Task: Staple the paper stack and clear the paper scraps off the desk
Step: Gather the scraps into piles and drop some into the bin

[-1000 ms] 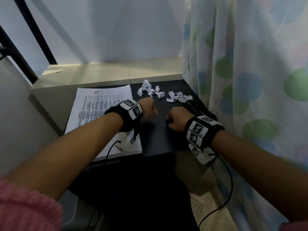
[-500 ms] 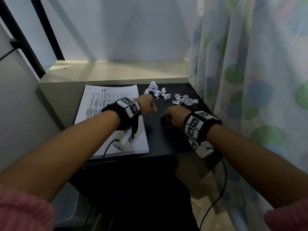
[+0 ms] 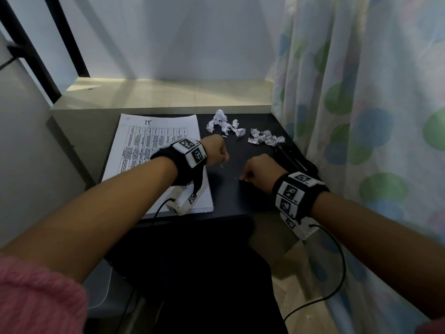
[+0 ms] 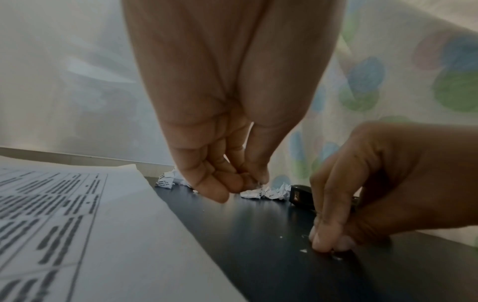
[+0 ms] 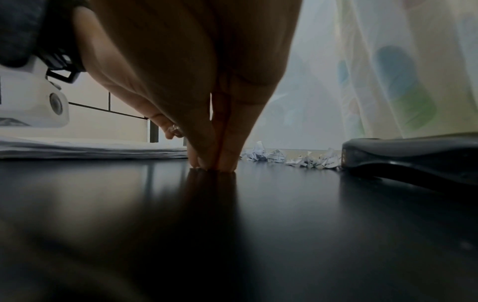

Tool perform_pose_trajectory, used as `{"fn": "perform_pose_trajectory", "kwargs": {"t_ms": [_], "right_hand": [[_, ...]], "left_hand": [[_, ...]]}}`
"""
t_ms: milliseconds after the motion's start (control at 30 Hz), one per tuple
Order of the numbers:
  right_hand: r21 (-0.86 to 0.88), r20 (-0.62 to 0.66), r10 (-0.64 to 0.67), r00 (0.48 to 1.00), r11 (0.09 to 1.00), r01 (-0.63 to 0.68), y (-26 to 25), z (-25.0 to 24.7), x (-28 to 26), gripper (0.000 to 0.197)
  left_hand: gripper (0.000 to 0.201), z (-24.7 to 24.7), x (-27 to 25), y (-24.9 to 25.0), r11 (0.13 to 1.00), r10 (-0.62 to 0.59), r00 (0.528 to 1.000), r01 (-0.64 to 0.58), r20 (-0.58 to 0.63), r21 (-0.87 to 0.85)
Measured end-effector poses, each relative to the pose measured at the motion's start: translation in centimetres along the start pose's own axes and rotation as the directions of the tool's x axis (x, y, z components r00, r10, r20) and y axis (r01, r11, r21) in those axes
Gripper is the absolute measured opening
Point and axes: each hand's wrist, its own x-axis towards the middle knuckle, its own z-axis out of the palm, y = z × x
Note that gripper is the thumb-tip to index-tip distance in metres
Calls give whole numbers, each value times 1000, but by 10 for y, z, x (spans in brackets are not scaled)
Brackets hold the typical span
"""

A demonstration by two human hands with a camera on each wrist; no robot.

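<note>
A spotted curtain (image 3: 361,112) hangs along the right of my black desk (image 3: 240,196), with a pale ledge behind it. The paper stack (image 3: 154,145) lies flat on the left half, square-edged and floppy; I judge it light but apt to fan out, so I'd hold it near a corner when stapling. The stapler (image 3: 292,158) sits just beside my right wrist against the curtain, hard and heavier, best taken along its body. The paper scraps (image 3: 240,133) lie in two crumpled heaps at the far edge, weightless and springy, best pinched or swept together. My left hand (image 3: 215,151) hovers over the desk with fingers curled tight, apparently keeping tiny bits inside, though I cannot tell for sure. My right hand (image 3: 258,169) has its fingertips (image 5: 212,161) bunched, pressed to the desk, pinching at small pale specks (image 4: 304,250).
</note>
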Motion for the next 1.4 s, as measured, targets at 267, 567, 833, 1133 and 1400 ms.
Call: {"fn": "perform_pose_trajectory", "kwargs": {"t_ms": [267, 567, 833, 1133, 1400], "right_hand": [[-10, -38, 58, 998, 998, -59, -7, -1, -4, 24], [143, -26, 83, 996, 987, -78, -3, -13, -2, 19], [360, -100, 176, 979, 924, -129, 25, -33, -4, 19], [282, -123, 207, 971, 945, -166, 0, -20, 2, 25], [142, -93, 217, 972, 969, -203, -12, -12, 11, 17]], "left_hand": [[22, 2, -6, 8, 1000, 20, 1000, -20, -9, 6], [22, -5, -11, 7, 1000, 14, 1000, -14, -3, 21], [23, -9, -15, 7, 1000, 11, 1000, -10, -8, 13], [25, -18, -32, 8, 1000, 8, 1000, -7, -28, 24], [25, -15, -32, 7, 1000, 4, 1000, -4, -22, -4]]}}
